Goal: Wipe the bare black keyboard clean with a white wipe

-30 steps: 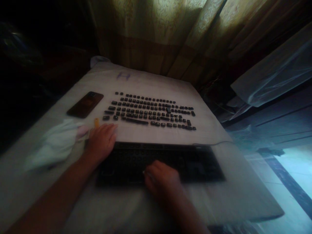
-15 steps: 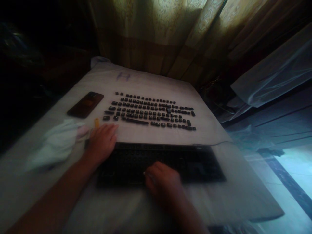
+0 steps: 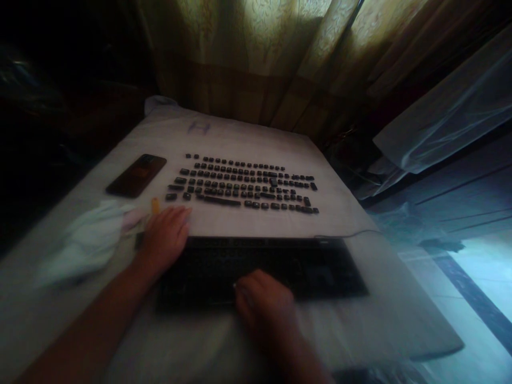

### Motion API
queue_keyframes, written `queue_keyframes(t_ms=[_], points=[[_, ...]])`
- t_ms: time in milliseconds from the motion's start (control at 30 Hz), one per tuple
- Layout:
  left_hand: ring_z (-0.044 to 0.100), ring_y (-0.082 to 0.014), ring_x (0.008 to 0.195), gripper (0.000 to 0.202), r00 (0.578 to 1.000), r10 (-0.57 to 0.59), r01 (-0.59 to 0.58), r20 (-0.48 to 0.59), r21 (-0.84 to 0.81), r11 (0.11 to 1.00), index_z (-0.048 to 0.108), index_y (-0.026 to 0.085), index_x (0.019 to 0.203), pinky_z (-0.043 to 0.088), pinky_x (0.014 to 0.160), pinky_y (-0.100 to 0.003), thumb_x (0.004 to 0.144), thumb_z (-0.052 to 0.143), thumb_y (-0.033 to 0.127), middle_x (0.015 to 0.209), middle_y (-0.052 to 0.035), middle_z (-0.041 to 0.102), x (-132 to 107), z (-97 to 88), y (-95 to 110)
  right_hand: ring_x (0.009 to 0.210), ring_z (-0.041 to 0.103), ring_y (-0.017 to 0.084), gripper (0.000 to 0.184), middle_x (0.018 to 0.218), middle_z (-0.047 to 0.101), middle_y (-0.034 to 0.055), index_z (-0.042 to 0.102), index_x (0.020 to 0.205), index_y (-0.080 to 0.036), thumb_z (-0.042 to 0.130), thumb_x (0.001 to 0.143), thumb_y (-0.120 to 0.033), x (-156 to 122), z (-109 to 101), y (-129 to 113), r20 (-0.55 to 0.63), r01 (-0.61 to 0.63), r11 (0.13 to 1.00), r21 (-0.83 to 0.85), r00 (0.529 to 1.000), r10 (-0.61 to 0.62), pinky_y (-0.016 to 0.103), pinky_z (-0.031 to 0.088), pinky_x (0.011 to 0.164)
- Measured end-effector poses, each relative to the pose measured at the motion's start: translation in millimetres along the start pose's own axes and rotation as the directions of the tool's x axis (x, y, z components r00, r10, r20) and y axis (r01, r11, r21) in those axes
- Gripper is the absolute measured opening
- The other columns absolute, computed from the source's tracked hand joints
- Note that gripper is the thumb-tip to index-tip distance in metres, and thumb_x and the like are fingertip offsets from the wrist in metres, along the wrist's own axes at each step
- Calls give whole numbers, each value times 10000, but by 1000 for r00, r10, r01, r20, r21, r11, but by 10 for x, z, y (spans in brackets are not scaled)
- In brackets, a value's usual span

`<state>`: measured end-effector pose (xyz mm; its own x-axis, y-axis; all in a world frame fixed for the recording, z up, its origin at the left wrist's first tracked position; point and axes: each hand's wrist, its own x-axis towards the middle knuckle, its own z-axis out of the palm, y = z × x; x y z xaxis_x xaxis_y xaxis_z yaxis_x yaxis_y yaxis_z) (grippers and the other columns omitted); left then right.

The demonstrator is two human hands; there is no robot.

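A black keyboard [image 3: 320,266] with its keycaps off lies across the table in front of me. My left hand [image 3: 166,232] rests over its upper left corner, fingers stretched out flat and nothing visible in them. At the lower middle of the keyboard is my right hand [image 3: 266,301], its fingers curled closed. A small pale tip shows at those fingers, but what it belongs to is hidden and too blurred to name. Beyond the keyboard, loose black keycaps [image 3: 256,205] lie in rows, with the long space bar [image 3: 222,201] among them.
A dark phone [image 3: 136,175] lies at the far left. A crumpled pale cloth [image 3: 88,237] sits left of my left hand, near a small orange-yellow piece [image 3: 156,206]. The keyboard's cable [image 3: 360,233] runs to the right. Curtains [image 3: 256,69] hang behind the table [image 3: 248,136].
The whole view has shifted slightly, so the scene sits a little further left. Both hands keep nearly the same places on the keyboard; the right stays closed.
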<state>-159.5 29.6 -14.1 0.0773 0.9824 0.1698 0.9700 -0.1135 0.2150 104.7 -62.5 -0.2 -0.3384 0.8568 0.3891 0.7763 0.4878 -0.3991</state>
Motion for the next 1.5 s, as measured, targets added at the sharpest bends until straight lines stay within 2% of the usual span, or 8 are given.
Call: queue_keyframes(t_ms=[100, 400, 633, 900, 1100, 1233, 1500], points=[[530, -320, 1353, 554, 1000, 2, -2, -8, -1, 1000, 582, 146, 1353, 389, 1141, -535, 948, 272, 361, 1421, -143, 623, -7, 15, 3, 625, 580, 149, 204, 689, 624, 10, 646, 726, -220, 527, 848, -108, -25, 28, -4, -6, -38, 999, 22, 999, 38, 253, 389, 596], [541, -302, 1345, 516, 1000, -2, 2, -16, -10, 1000, 589, 195, 1347, 386, 1140, -525, 947, 304, 353, 1405, -112, 642, -16, 18, 12, 596, 565, 136, 222, 671, 610, 7, 636, 697, -214, 527, 854, -101, -6, -10, -10, -9, -21, 999, 30, 1000, 21, 245, 382, 585], [523, -330, 1356, 556, 999, -33, 33, 5, -19, 999, 573, 151, 1360, 387, 1126, -533, 953, 271, 378, 1430, -138, 617, -8, -39, 30, 625, 588, 143, 219, 701, 632, 20, 668, 745, -202, 533, 898, -124, 51, -66, -55, -54, 19, 992, 122, 998, -13, 247, 402, 600], [511, -331, 1361, 554, 997, -82, 82, 2, -6, 997, 558, 150, 1359, 391, 1109, -528, 957, 245, 367, 1446, -150, 595, -4, -137, -14, 610, 566, 139, 196, 679, 608, 4, 642, 709, -212, 546, 838, -100, 90, 36, -107, -2, 39, 997, 66, 999, -39, 254, 380, 579], [523, -332, 1336, 552, 997, -81, 81, 11, 4, 997, 564, 152, 1342, 412, 1078, -539, 953, 233, 363, 1421, -152, 613, 4, -129, -3, 622, 580, 142, 164, 685, 614, 2, 630, 694, -214, 588, 805, -102, 104, 102, -90, 66, 47, 999, -16, 997, -46, 249, 396, 579], [517, -336, 1340, 535, 997, -81, 81, 8, 9, 997, 569, 176, 1337, 407, 1079, -547, 955, 247, 367, 1423, -145, 613, -4, -108, -13, 612, 575, 141, 171, 668, 608, 4, 624, 677, -216, 589, 813, -117, 109, 104, -90, 63, 52, 998, -39, 997, -50, 246, 392, 568], [522, -330, 1344, 522, 997, -80, 80, 9, 16, 997, 560, 183, 1345, 403, 1093, -535, 957, 263, 366, 1431, -139, 608, -7, -88, -27, 614, 575, 140, 175, 674, 613, -1, 623, 683, -217, 561, 782, -87, 95, 99, -91, 38, 37, 999, 22, 999, -38, 248, 377, 574]])
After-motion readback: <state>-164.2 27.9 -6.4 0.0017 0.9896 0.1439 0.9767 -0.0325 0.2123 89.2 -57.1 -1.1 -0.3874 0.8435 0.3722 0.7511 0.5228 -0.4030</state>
